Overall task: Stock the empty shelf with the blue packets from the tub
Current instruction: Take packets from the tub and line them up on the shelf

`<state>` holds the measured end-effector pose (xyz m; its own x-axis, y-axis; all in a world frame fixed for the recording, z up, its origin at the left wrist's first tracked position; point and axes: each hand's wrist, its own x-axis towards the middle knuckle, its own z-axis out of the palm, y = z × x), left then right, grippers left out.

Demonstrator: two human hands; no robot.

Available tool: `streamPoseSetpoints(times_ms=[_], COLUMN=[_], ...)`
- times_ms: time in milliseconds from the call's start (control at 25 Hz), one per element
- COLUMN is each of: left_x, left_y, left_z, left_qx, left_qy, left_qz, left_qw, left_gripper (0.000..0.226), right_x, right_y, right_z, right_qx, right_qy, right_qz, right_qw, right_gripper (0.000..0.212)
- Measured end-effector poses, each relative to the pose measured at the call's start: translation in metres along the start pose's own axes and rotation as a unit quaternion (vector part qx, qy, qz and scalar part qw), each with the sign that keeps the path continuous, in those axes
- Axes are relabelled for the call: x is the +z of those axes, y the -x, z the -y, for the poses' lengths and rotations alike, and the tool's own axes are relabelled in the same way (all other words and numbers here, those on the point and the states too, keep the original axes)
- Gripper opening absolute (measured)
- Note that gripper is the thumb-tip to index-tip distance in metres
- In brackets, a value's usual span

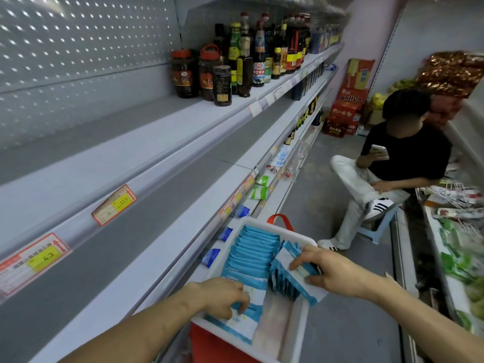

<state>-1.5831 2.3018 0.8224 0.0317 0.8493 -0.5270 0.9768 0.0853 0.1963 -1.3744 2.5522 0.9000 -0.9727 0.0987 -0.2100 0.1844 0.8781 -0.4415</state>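
Fingers (pixel 301 260) of the right hand (pixel 337 273) are clamped round a bundle of blue packets (pixel 296 277), thumb underneath, the bundle tilted up out of the tub (pixel 302 328). To their left, the left hand (pixel 220 294) curls its fingers over the top edge of a packet (pixel 235 323) lying at the tub's near end. Beyond both, more stand in a row. Further left runs the bare shelf (pixel 110 258); far beyond stand bottles (pixel 235 61); to the right sits a person (pixel 398 163).
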Motion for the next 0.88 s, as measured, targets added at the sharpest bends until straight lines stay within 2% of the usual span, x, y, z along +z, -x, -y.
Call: streamPoseSetpoints(times_ms=[320, 640, 880], left_x=[-0.006, -0.011, -0.024], left_y=[0.005, 0.018, 0.022], left_z=[-0.008, -0.017, -0.021], left_qx=[0.010, 0.047, 0.039], left_qy=[0.038, 0.066, 0.083], left_qz=[0.019, 0.056, -0.003], left_qw=[0.999, 0.995, 0.996], left_gripper=[0.025, 0.052, 0.070], right_x=[0.002, 0.000, -0.013], right_y=[0.002, 0.001, 0.006], right_z=[0.006, 0.021, 0.028], right_qx=[0.010, 0.006, -0.005], right_qy=[-0.005, -0.006, 0.013], right_qz=[0.005, 0.022, 0.023], right_qw=[1.000, 1.000, 1.000], right_gripper=[0.042, 0.040, 0.041])
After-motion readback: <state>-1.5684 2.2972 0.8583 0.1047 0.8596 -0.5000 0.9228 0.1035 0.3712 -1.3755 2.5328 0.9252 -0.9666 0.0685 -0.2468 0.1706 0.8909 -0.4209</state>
